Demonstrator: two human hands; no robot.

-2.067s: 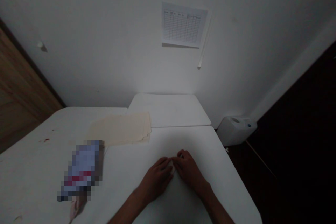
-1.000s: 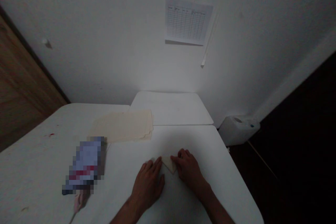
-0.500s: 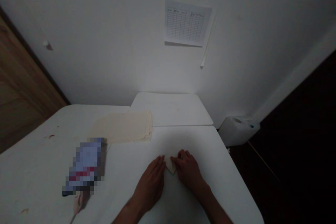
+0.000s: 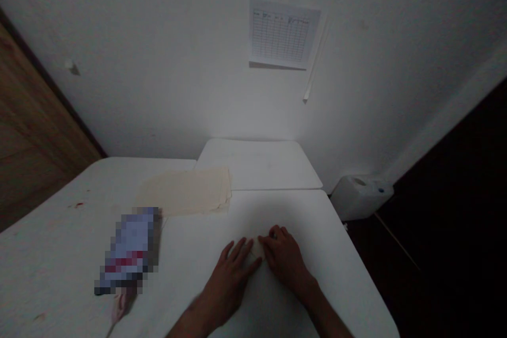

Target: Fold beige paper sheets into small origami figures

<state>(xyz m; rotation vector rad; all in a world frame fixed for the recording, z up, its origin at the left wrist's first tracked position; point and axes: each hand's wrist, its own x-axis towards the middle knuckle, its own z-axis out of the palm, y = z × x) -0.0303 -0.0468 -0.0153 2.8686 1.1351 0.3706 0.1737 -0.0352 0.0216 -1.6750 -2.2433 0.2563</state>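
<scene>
A small folded piece of cream-coloured sheet (image 4: 257, 250) lies on the white table between my hands, mostly covered by fingers. My left hand (image 4: 233, 273) rests at its left side with the fingers spread; the thumb reaches across its near corner. On the other side, my right hand (image 4: 285, 254) is curled, thumb and index finger pinching the right edge of the piece. A pile of thin cream sheets (image 4: 190, 190), uneven at the right edge, lies flat further back on the left. Whether the sheets are pastry or paper, I cannot tell.
A blurred blue and red packet (image 4: 130, 245) lies on the left of the table (image 4: 317, 222), beside a pinkish cloth-like item (image 4: 121, 303). A raised white panel (image 4: 261, 163) stands against the wall. A white plastic canister (image 4: 358, 198) sits beyond the right edge. A printed chart (image 4: 281, 34) hangs above.
My left hand's fingers have spread apart, and its thumb has moved right across the near corner of the folded piece. The right hand stays nearly still.
</scene>
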